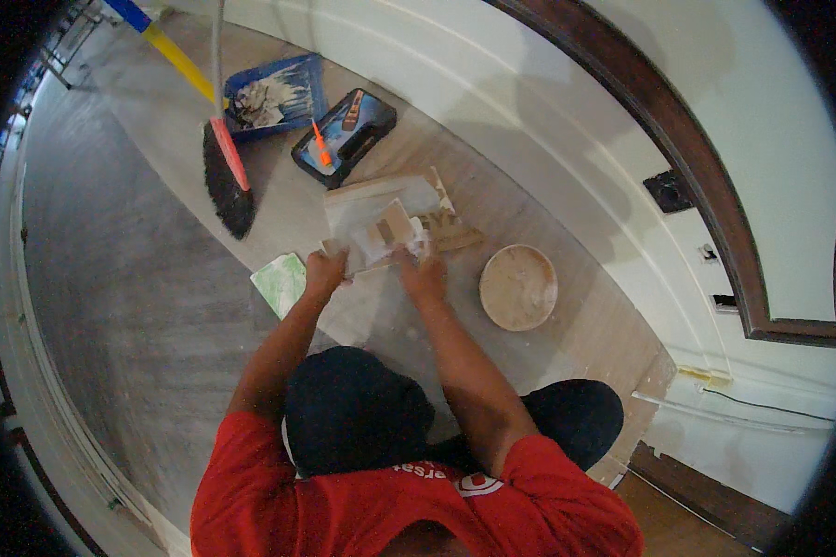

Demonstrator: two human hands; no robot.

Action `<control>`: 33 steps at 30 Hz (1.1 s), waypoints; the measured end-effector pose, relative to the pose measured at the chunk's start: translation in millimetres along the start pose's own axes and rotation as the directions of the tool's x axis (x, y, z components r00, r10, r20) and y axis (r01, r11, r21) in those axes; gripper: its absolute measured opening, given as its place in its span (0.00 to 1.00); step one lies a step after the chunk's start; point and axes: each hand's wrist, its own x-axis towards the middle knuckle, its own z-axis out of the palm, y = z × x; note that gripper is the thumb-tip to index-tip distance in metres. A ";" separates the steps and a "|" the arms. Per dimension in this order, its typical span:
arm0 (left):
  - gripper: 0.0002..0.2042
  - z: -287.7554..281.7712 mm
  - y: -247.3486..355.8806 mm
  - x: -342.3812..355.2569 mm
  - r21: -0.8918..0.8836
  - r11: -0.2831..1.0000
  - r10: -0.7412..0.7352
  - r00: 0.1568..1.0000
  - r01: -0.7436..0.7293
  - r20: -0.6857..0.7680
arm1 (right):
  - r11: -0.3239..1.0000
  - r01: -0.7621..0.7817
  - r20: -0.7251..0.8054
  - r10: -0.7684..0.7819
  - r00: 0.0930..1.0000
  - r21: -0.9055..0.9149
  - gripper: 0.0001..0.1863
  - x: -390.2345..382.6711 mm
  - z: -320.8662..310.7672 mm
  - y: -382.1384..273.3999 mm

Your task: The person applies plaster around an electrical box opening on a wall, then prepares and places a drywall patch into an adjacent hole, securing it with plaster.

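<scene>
Dusty floorboards (548, 362) carry a pale tile (381, 227) lying lengthwise just ahead of the round bowl's (518, 287) left side. Left hand (325, 272) clamps its near corner; right hand (423, 276) presses its near edge, equally close.

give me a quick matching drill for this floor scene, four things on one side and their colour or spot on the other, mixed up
Things:
1. broom
2. round bowl
3. tray of scraps
4. tool case

Descriptions:
A. blue, beside the broom handle
B. black bristles, red and yellow handle
C. pale and dusty, right of the hands
D. black, with an orange tool in it

Pairs: 1-B, 2-C, 3-A, 4-D
</scene>
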 end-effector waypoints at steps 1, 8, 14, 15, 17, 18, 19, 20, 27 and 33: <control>0.20 2.7 -0.2 5.5 -0.003 1.000 0.020 1.000 -0.020 -0.017 | 0.995 -0.038 -0.134 0.025 0.991 -0.093 0.33 0.8 6.4 15.2; 0.26 -3.9 -30.9 49.2 0.445 0.880 0.241 0.963 -0.166 -0.117 | 0.909 0.156 0.186 -0.089 0.979 -0.387 0.31 -3.2 2.1 63.0; 0.27 -0.4 -47.6 63.1 0.483 0.874 0.117 0.989 -0.057 -0.096 | 0.991 0.011 0.005 -0.011 1.000 -0.131 0.22 -36.9 13.3 14.1; 0.26 0.1 -52.7 72.3 0.539 0.818 0.283 0.956 -0.200 -0.075 | 0.980 0.140 0.041 -0.136 0.990 -0.139 0.20 -37.6 22.3 4.9; 0.26 -33.0 -72.2 88.8 0.672 0.620 0.580 0.813 -0.404 -0.047 | 0.945 0.305 0.164 -0.285 0.944 -0.114 0.18 -44.7 48.9 -28.2; 0.25 -36.4 -74.3 88.7 0.619 0.724 0.464 0.879 -0.304 -0.111 | 0.940 0.317 0.226 -0.284 0.932 -0.126 0.17 -42.8 56.8 -37.3; 0.25 -9.1 -58.5 77.8 0.535 0.818 0.325 0.937 -0.210 -0.129 | 0.938 0.301 0.271 -0.248 0.930 -0.174 0.17 -32.3 55.5 -26.6; 0.24 6.6 -39.8 67.0 0.457 0.884 0.183 0.973 -0.099 -0.143 | 0.939 0.272 0.285 -0.208 0.936 -0.209 0.18 -24.7 54.0 -21.9; 0.22 -0.9 -8.3 42.8 0.530 0.833 0.294 0.938 -0.157 -0.185 | 0.919 0.277 0.392 -0.153 0.907 -0.282 0.19 -13.1 56.2 -49.0; 0.21 2.8 -18.0 43.4 0.606 0.791 0.277 0.930 -0.077 -0.243 | 0.908 0.268 0.439 -0.107 0.892 -0.323 0.17 -24.2 45.8 -50.2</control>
